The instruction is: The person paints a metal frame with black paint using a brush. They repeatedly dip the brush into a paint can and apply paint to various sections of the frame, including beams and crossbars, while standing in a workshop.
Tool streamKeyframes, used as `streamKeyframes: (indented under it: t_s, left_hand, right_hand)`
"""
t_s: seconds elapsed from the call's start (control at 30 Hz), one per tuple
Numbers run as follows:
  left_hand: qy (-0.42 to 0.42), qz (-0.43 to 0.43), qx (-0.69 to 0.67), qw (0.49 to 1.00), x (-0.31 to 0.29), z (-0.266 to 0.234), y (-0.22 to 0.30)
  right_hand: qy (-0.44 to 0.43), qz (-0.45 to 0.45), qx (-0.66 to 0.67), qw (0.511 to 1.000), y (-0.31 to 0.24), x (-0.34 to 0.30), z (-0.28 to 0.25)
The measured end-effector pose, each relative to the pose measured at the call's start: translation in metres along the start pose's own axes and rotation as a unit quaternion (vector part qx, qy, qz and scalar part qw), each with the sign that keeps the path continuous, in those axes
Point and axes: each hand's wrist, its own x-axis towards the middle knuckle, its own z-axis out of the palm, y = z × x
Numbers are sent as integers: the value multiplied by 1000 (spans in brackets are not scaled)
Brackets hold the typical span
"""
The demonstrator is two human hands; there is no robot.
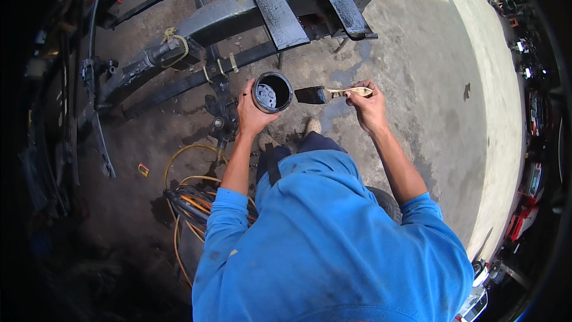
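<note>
My left hand point(252, 113) is wrapped round a dark round paint can point(282, 106), tilted so that its inside shows black paint and a grey patch at the bottom. In my right hand point(368, 107) a paintbrush point(337, 92) is pinched by its pale handle. Its wide bristles are coated black and point left toward the can's rim, a small gap apart from it. Beyond both hands stands a dark metal vehicle frame point(238, 16), with two flat bars point(275, 9) lying across it, wet-looking and glossy black in places.
Coiled orange and black hoses point(189, 201) lie on the concrete floor point(426, 77) to my left. A small yellow and red object point(143, 170) is farther left. A tyre point(386, 204) shows beside my right hip. Rope point(174, 40) is tied round the frame. Parked vehicles line the far right.
</note>
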Motion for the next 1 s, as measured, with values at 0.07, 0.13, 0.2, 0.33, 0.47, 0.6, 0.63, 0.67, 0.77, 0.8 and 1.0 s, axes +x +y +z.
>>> streamKeyframes:
  t_s: [0.07,0.13,0.2,0.33,0.47,0.6,0.63,0.67,0.77,0.8,1.0]
  left_hand:
    - [8,9,-3,1000,-8,5,4]
    - [26,37,-14,999,-10,10,7]
    - [52,34,-45,997,-12,13,10]
    - [56,-48,-88,993,-12,8,7]
    - [57,-46,-61,995,-13,-2,2]
    - [79,-42,-32,995,-12,-1,3]
    - [81,-52,-38,995,-12,0,4]
    - [83,-61,-42,994,-11,2,5]
    - [80,-74,-52,993,-10,4,5]
    - [77,-73,-55,993,-11,3,4]
    - [54,-95,-71,991,-22,-6,-8]
  right_hand:
    - [57,41,116,991,33,-2,21]
    - [94,54,157,982,63,-4,44]
    - [122,65,38,990,77,-2,52]
    - [110,-9,31,993,58,2,30]
    - [111,-52,3,992,18,5,0]
    - [98,-27,161,982,8,4,11]
    - [123,7,219,968,11,4,19]
    - [152,70,241,956,16,7,29]
    - [114,147,331,925,33,19,57]
    - [103,139,341,924,38,24,65]
    - [23,127,413,902,34,18,67]
